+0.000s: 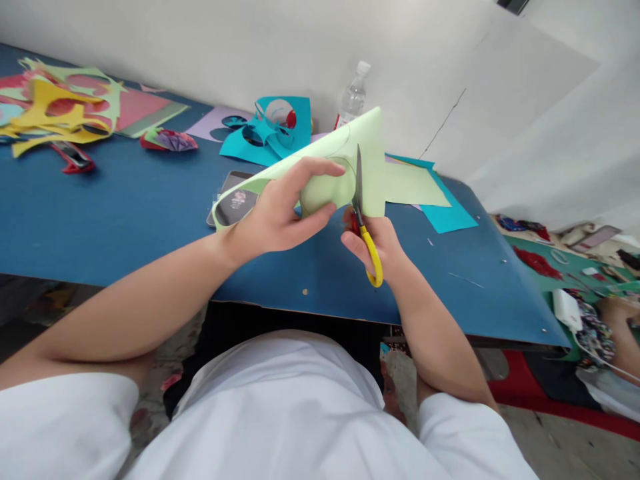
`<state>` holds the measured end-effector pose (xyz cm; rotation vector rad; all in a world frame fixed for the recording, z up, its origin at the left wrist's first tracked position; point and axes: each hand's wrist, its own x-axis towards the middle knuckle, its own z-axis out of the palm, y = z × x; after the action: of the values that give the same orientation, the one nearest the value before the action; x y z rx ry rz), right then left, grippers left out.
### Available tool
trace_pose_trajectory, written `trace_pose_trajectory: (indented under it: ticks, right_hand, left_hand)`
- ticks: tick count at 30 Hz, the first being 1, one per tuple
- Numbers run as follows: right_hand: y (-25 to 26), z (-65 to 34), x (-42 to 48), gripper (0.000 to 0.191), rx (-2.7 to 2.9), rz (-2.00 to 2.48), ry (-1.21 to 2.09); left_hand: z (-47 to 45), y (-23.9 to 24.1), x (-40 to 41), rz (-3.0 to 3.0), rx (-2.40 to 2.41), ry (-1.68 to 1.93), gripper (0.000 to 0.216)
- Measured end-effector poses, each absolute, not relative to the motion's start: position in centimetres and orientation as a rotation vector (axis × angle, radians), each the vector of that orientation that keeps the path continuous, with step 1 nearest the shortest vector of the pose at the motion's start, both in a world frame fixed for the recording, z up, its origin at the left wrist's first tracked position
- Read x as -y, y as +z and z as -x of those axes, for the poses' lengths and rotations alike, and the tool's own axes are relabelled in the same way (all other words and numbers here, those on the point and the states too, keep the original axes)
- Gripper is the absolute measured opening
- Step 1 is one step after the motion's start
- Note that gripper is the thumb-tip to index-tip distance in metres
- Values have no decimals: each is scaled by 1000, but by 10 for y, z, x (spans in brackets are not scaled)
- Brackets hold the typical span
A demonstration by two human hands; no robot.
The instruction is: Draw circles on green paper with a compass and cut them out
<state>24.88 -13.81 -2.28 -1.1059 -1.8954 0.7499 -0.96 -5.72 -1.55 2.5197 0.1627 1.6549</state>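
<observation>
My left hand (287,210) is closed on a sheet of light green paper (373,173), held up above the blue table (165,223). Thin curved lines are drawn on the sheet, and a rounded part of it curls between thumb and fingers. In my right hand (383,247) is a pair of scissors (371,250) with yellow and red handles. Its blades point up and lie against the paper beside the rounded part. Partly under the sheet lies a phone (237,203) with a dark screen.
Cut yellow paper scraps (60,110) pile up at the far left, near a red cutter (75,159). Blue cut paper (273,130) and a plastic bottle (354,93) stand by the wall. Flat green paper (420,183) lies right. A co-worker's arm (623,327) shows at the right edge.
</observation>
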Motion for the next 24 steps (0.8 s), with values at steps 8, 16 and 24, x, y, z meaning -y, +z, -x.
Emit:
trace_pose_trajectory:
  ticks: [8, 16, 24]
  right_hand:
    - [-21, -249, 138, 79, 1914, 1109, 732]
    - [-22, -250, 138, 73, 1915, 1090, 713]
    - [-21, -251, 138, 71, 1924, 1101, 713]
  left_hand:
    - [10, -19, 58, -2497, -263, 1604, 39]
    - [9, -15, 64, -2492, -227, 1634, 39]
    - [10, -13, 63, -2544, -178, 1643, 41]
